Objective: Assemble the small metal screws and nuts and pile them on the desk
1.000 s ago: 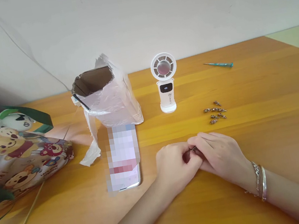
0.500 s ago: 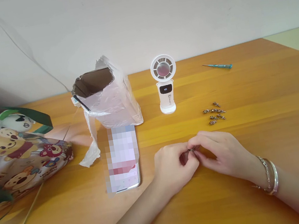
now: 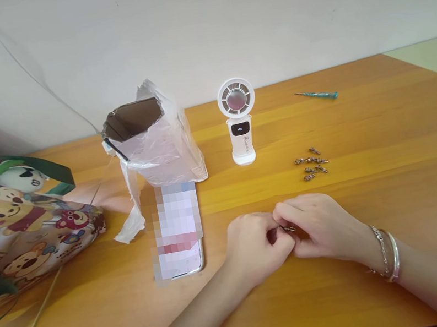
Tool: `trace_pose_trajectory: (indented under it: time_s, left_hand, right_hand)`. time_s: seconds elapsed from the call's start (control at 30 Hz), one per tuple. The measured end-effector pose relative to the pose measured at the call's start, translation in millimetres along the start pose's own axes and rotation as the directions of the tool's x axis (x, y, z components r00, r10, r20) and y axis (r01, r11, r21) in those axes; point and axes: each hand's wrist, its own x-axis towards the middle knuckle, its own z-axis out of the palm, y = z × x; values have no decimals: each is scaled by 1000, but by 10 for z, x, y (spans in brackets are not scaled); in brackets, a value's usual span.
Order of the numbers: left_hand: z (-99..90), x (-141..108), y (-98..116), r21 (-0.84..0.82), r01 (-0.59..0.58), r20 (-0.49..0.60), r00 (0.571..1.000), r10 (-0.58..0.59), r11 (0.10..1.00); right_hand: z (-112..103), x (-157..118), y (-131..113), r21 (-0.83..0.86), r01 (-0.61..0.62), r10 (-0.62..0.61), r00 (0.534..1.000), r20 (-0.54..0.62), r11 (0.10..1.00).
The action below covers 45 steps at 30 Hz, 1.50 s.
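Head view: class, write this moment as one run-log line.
left hand: pinching small metal part | right hand: pinching same part | nearby: pile of similar parts

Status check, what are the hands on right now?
Left hand and right hand together, pinching a small metal screw-like part. Similar parts loose ahead. Phone off left, apart from the hands.
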Motion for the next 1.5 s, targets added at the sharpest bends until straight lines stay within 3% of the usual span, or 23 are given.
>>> trace_pose_trajectory:
  time_s: [0.37, 0.63, 0.8, 0.9, 1.13, 1.37, 1.5]
  left_hand:
    - [-43, 0, -11, -24, -2, -12, 1000, 2, 1000]
    - [-51, 1, -27, -112, -12, -53, 999, 6, 994]
    - [-52, 8, -19, -166, 10, -24, 1000, -14, 986]
    - [-58, 3, -35, -249, 13, 10, 1000, -10, 968]
    - [-77, -9, -110, -508, -11, 102, 992, 73, 862]
    - [-91, 3, -126, -547, -130, 99, 971, 218, 827]
    - [-103, 12, -99, -557, -116, 105, 972, 209, 822]
  right_hand:
    - [-38, -20, -7, 90, -21, 20, 1000, 9, 996]
    - [-10, -9, -43, 63, -59, 65, 994, -88, 996]
    - [23, 9, -48, 9, -36, 38, 985, -166, 999]
    - [-7, 10, -48, 55, -38, 46, 987, -154, 998]
    - [-98, 5, -64, 201, -49, 68, 993, -93, 978]
    - [-114, 5, -60, 210, -35, 59, 992, -108, 977]
    - [-113, 5, -56, 176, -39, 64, 988, -143, 984]
